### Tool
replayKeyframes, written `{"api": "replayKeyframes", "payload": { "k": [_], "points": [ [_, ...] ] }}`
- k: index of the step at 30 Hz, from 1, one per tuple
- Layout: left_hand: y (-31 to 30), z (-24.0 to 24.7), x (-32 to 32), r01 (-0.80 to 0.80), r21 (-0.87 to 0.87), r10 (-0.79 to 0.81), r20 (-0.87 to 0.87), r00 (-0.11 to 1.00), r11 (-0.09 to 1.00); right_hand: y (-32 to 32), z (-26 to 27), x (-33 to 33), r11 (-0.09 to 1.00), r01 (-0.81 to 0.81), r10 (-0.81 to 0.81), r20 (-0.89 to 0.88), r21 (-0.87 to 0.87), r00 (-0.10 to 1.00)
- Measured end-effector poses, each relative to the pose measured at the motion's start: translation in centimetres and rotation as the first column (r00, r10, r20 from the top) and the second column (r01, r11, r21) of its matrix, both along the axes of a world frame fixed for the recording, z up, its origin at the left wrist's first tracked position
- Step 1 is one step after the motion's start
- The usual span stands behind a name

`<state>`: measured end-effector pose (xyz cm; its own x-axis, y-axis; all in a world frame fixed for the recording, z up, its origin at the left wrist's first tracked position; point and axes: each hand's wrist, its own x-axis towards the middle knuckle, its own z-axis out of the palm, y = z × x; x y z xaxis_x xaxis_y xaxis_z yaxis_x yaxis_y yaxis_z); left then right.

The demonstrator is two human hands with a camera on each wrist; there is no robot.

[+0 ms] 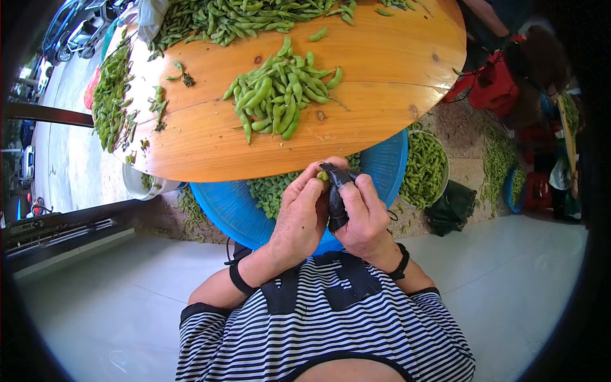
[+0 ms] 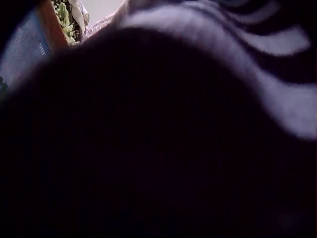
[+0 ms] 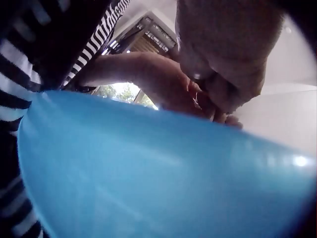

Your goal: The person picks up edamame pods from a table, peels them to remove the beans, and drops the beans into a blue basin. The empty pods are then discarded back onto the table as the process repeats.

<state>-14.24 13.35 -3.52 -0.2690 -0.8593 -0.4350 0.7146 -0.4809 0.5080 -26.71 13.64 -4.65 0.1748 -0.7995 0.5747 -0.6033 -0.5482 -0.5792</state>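
Note:
In the head view both hands meet over the near edge of a blue basin (image 1: 219,213). My left hand (image 1: 299,216) pinches a small green soybean pod (image 1: 323,176) between thumb and fingers. Against the same pod, my right hand (image 1: 366,219) has curled fingers, with black coverings (image 1: 338,191) over thumb and finger. Much of the pod is hidden by the fingers. Shelled green beans (image 1: 270,194) lie in the basin below. The left wrist view is mostly dark, with striped cloth (image 2: 282,94); the right wrist view has the basin's blue wall (image 3: 148,168) beneath the hands.
On the wooden table (image 1: 191,140) lies a pile of pods (image 1: 280,92), with a larger heap (image 1: 248,16) behind and more pods (image 1: 113,95) at left. A pod-filled bucket (image 1: 423,165) stands right of the basin, a white bucket (image 1: 137,181) left. Red stools (image 1: 496,86) stand at right.

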Motion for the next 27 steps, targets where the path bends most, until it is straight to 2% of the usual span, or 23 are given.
{"api": "replayKeyframes", "payload": {
  "k": [1, 4, 5, 6, 7, 8, 9, 11, 12, 13, 15, 16, 18, 19, 21, 23, 25, 27],
  "points": [
    [0.0, -0.2, 0.1, -0.001, 0.0, 0.001, 0.0, 1.0, 1.0, 0.0, 0.1, -0.1, 1.0, -0.001, 0.001, 0.0, 0.0, 1.0],
    [-0.1, -1.2, 0.6, 0.058, -0.035, -0.057, 0.002, 0.998, 0.998, -0.6, 0.9, -1.4, 0.964, -0.071, 0.044, 0.109, 0.255, 0.993],
    [0.0, -1.8, 0.9, 0.083, -0.048, -0.077, 0.116, 0.99, 0.995, -0.8, 0.8, -2.0, 0.964, -0.069, 0.043, 0.109, 0.257, 0.993],
    [0.0, -1.9, 1.0, 0.112, -0.058, -0.096, 0.229, 0.969, 0.992, -0.9, 0.6, -2.6, 0.868, -0.167, 0.029, 0.289, 0.468, 0.957],
    [-0.1, -1.7, 1.4, 0.117, -0.056, -0.102, 0.227, 0.969, 0.992, -0.9, 0.7, -2.9, 0.722, -0.291, -0.033, 0.451, 0.628, 0.892],
    [-0.5, -1.3, 1.8, 0.194, -0.054, -0.168, 0.309, 0.936, 0.98, -0.9, 1.3, -2.8, 0.586, -0.435, -0.181, 0.633, 0.684, 0.753],
    [-0.7, -0.7, 2.0, 0.265, -0.048, -0.227, 0.388, 0.893, 0.963, -1.0, 1.2, -3.1, 0.586, -0.433, -0.182, 0.632, 0.685, 0.754],
    [-0.8, -0.4, 1.9, 0.266, -0.055, -0.216, 0.438, 0.873, 0.962, -1.5, 0.8, -3.7, 0.418, -0.692, -0.321, 0.808, 0.589, 0.494],
    [-0.7, -0.5, 2.0, 0.28, -0.062, -0.229, 0.426, 0.875, 0.958, -1.6, 0.7, -3.8, 0.392, -0.728, -0.346, 0.823, 0.562, 0.45],
    [-0.7, -0.6, 2.1, 0.295, -0.069, -0.242, 0.413, 0.878, 0.953, -1.4, 0.7, -3.5, 0.392, -0.728, -0.346, 0.824, 0.562, 0.449],
    [-0.6, -1.5, 2.1, 0.265, -0.067, -0.221, 0.379, 0.899, 0.962, -0.8, 0.6, -2.9, 0.61, -0.378, -0.154, 0.572, 0.697, 0.806],
    [-0.6, -1.8, 2.1, 0.237, -0.063, -0.202, 0.343, 0.918, 0.97, -0.8, 0.6, -2.7, 0.609, -0.379, -0.154, 0.573, 0.697, 0.805],
    [-0.5, -1.7, 1.8, 0.194, -0.026, -0.177, 0.298, 0.938, 0.981, -0.8, 0.4, -2.7, 0.728, -0.279, -0.04, 0.445, 0.626, 0.894],
    [-0.4, -1.7, 1.7, 0.15, 0.011, -0.148, 0.255, 0.956, 0.989, -0.7, 0.3, -2.8, 0.728, -0.279, -0.041, 0.445, 0.627, 0.895],
    [-0.3, -1.8, 1.8, 0.163, 0.012, -0.162, 0.222, 0.962, 0.986, -0.7, -0.1, -2.9, 0.675, -0.384, -0.079, 0.58, 0.63, 0.811],
    [-0.3, -1.9, 1.8, 0.177, 0.012, -0.176, 0.189, 0.966, 0.984, -0.6, -0.2, -3.4, 0.644, -0.401, -0.088, 0.584, 0.651, 0.807],
    [-0.3, -2.0, 1.7, 0.185, 0.006, -0.184, 0.087, 0.979, 0.983, -0.6, -0.2, -3.6, 0.611, -0.416, -0.1, 0.587, 0.673, 0.803],
    [-0.4, -1.7, 1.2, 0.17, 0.02, -0.171, 0.094, 0.981, 0.985, -0.9, 0.3, -3.3, 0.818, -0.227, 0.048, 0.33, 0.529, 0.943]
  ]
}}
